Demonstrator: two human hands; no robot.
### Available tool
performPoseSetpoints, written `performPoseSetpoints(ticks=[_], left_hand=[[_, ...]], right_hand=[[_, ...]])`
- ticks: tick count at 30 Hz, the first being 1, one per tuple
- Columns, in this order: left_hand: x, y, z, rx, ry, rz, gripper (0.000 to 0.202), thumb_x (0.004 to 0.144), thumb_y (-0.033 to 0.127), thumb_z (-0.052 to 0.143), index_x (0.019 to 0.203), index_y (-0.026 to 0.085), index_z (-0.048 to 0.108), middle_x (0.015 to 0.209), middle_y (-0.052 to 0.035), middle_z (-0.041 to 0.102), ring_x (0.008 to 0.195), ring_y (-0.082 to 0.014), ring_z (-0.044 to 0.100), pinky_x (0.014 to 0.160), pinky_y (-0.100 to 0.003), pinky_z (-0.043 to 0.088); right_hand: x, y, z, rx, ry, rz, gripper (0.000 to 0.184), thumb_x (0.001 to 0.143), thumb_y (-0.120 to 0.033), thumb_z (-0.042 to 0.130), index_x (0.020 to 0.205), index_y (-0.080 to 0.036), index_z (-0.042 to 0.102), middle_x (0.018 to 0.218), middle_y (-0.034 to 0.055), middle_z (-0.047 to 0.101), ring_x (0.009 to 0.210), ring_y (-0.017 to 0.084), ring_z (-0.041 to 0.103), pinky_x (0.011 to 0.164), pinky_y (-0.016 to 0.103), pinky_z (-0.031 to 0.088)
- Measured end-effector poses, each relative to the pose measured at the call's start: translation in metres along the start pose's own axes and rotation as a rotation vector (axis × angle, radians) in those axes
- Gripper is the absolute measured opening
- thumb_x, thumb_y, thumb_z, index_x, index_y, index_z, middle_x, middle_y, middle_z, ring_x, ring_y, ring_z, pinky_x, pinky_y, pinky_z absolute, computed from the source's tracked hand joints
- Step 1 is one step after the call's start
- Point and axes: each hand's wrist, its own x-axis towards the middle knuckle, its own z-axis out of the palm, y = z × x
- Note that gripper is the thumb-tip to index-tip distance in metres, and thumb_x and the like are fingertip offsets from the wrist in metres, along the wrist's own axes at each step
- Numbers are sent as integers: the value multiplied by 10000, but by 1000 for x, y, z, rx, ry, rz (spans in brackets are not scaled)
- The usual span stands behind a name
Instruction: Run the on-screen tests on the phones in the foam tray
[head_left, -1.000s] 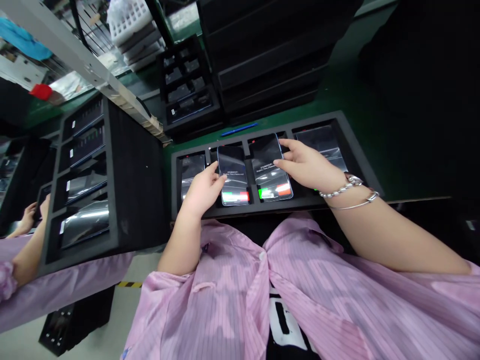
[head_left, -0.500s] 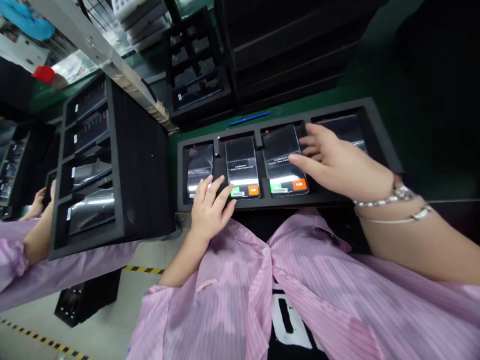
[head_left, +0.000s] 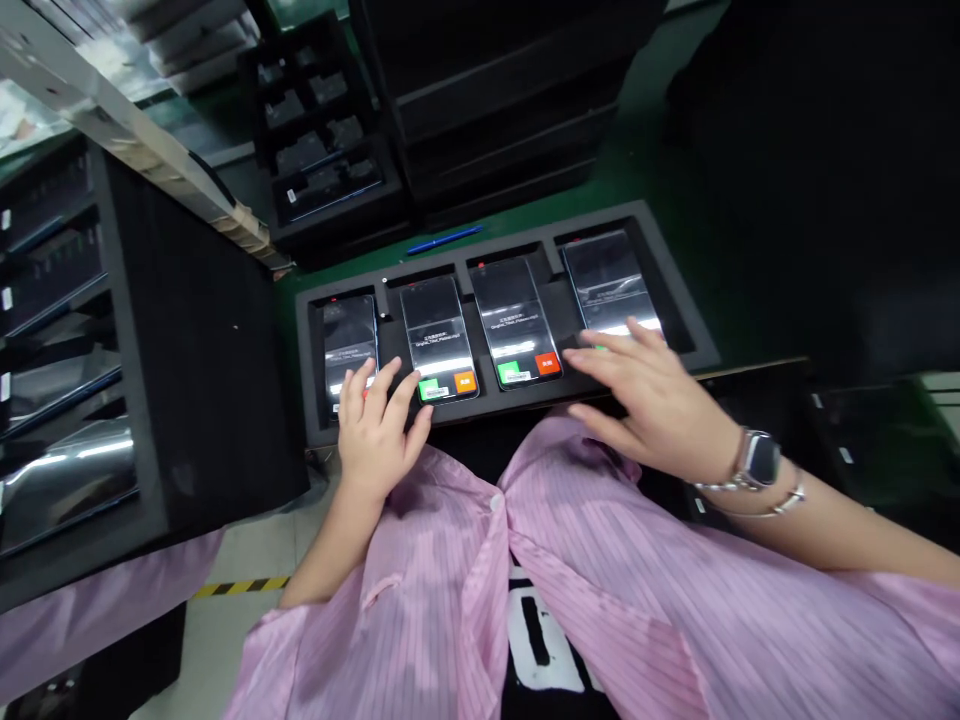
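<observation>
A black foam tray (head_left: 694, 345) lies in front of me with several smartphones in its slots, screens lit. My left hand (head_left: 375, 430) rests open over the lower part of the leftmost phone (head_left: 349, 325) and the tray's front edge. Beside it, another phone (head_left: 435, 312) shows a green and an orange button. A third phone (head_left: 514, 310) has a green and a red one. My right hand (head_left: 649, 400) is open, fingers spread over the lower end of the rightmost phone (head_left: 607, 275), hiding its buttons. Whether those fingertips touch the glass, I cannot tell.
A blue pen (head_left: 444, 240) lies behind the tray on the green table (head_left: 525, 205). To the left stands a tall black foam stack (head_left: 202, 330) holding phones. More black trays (head_left: 319, 140) stand at the back, near a pale post (head_left: 150, 150). A co-worker's pink sleeve (head_left: 112, 620) shows lower left.
My right hand has moved from between the two right-hand phones to the lower end of the rightmost one, uncovering the third phone. The view has shifted right; my left hand stays on the leftmost phone.
</observation>
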Motion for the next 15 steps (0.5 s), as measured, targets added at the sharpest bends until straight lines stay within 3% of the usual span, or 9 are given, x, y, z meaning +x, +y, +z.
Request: performPoseSetpoints(ticks=[4, 7, 11, 15], left_hand=[[1, 6, 1, -11, 25, -3, 368, 942, 349, 656, 1291, 241, 697, 1382, -96, 695, 1401, -340, 550, 1231, -552, 376], [-3, 5, -8, -61, 48, -7, 336, 951, 344, 649, 1269, 242, 689, 1375, -96, 692, 1407, -328, 546, 1238, -550, 372], [-16, -14, -28, -100, 127, -148, 384, 959, 366, 657, 1315, 224, 628, 1438, -130, 626, 1472, -340, 465, 1222, -565, 394], [-34, -40, -38, -66, 111, -298, 460, 965, 379, 680, 1378, 205, 570, 1493, -167, 564, 1485, -345, 435, 1243, -582, 358]], right_hand=[[-22, 16, -9, -65, 60, 157, 453, 1019, -355, 599, 1435, -190, 529, 1201, 158, 697, 1294, 396, 607, 1172, 699, 407], [-26, 15, -4, -47, 68, 181, 514, 1002, -330, 606, 1496, -244, 498, 1210, 148, 694, 1309, 432, 588, 1163, 723, 406], [-13, 6, -6, -9, 125, 111, 623, 996, -301, 616, 1587, -329, 421, 1256, 126, 680, 1305, 433, 590, 1169, 720, 412], [2, 5, -4, 36, 212, 19, 536, 984, -276, 656, 1504, -234, 535, 1230, 159, 692, 1274, 436, 613, 1148, 704, 442]])
